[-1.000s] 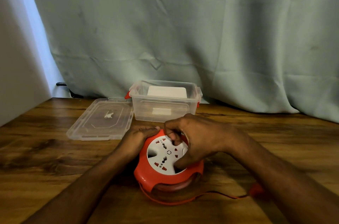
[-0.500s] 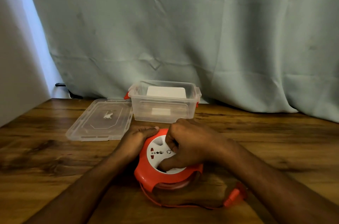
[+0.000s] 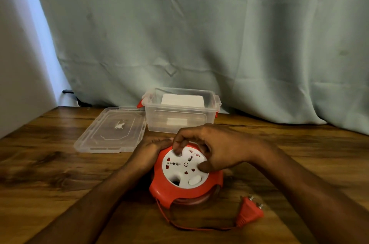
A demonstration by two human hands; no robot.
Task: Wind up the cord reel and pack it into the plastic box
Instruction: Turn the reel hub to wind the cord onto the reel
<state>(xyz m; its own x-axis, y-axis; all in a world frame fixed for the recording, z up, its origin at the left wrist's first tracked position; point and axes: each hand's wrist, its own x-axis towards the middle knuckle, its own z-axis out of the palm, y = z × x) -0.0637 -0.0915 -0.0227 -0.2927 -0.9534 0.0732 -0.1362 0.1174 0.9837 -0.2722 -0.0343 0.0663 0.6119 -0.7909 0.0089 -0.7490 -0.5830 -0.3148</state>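
The red cord reel (image 3: 175,189) with a white socket face (image 3: 184,167) lies flat on the wooden table. My left hand (image 3: 148,150) grips its left rim. My right hand (image 3: 211,147) rests on the white face, fingertips and thumb pinching it. A short length of red cord (image 3: 191,227) loops out from the reel's front to the red plug (image 3: 248,212), which lies on the table at the right front. Behind the reel stands the open clear plastic box (image 3: 179,118) with red latches.
The box's clear lid (image 3: 111,130) lies flat to the left of the box. A white object (image 3: 182,100) sits inside the box. A grey-green curtain hangs behind the table, and a white wall borders the left side.
My right hand has turned the white face around. The loose cord has grown shorter and the plug has slid closer to the reel, from behind my right arm into open view.
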